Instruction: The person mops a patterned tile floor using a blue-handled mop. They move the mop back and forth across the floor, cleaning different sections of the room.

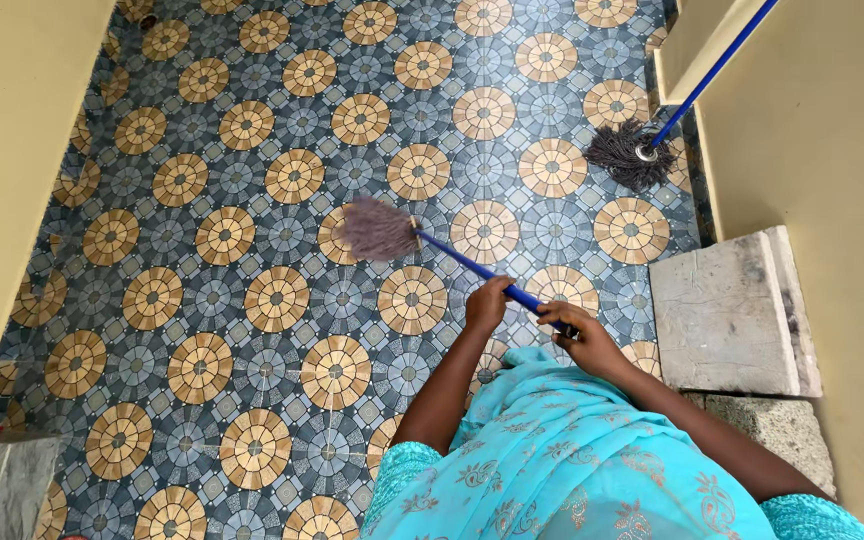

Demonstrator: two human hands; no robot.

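From the head camera I look straight down at my two hands on a blue-handled mop with a grey-purple string head (380, 229). My left hand (487, 303) is clenched around the blue shaft further along toward the head, and my right hand (580, 338) is wrapped around the shaft nearer its end, fingers curled over it. The handle runs up and to the left from my hands, and the string head sits blurred over the patterned floor of blue-grey and tan circular tiles (202, 290), near the middle of the view; I cannot tell whether it touches the tiles. My turquoise patterned garment (562, 460) fills the bottom of the frame.

A second mop with a dark string head and blue handle (634, 153) leans against the cream wall (822, 130) at upper right, well apart from my hands. A grey stone slab (732, 310) lies by that wall, just beside my right forearm.
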